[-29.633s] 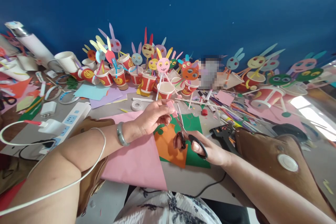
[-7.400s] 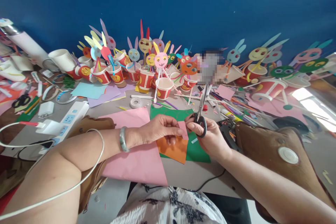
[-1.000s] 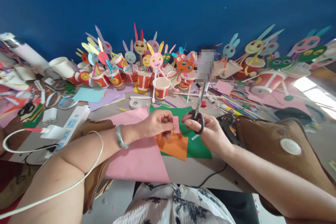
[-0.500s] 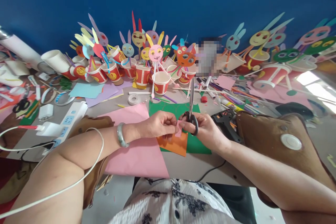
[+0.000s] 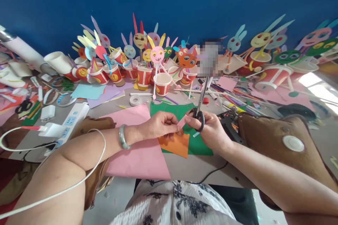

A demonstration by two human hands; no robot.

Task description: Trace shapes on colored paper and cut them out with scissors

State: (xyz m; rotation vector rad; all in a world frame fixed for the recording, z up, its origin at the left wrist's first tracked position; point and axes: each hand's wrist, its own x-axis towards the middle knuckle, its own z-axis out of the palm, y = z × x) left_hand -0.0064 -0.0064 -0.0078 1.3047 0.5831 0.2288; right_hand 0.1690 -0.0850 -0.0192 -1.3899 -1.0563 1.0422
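Observation:
My left hand, a bangle on its wrist, pinches the lower end of a small pink paper strip. The strip's upper end meets the thumb and fingertips of my right hand. That hand also holds black-handled scissors, blades pointing up and away from me. Below the right thumb a thin pale strip shows; whether the hand touches it I cannot tell. Under my hands lie an orange paper sheet and a green sheet. A large pink sheet lies beneath my left forearm.
Paper cups with paper rabbit faces on sticks line the blue wall. A power strip with a white cable is at left. A black glue gun and a brown cushion are at right. A tape roll lies ahead.
My right hand has moved slightly right, and the scissors have tilted rightward. The pink strip now slants up to the right between my hands. The thin pale strip has come into view.

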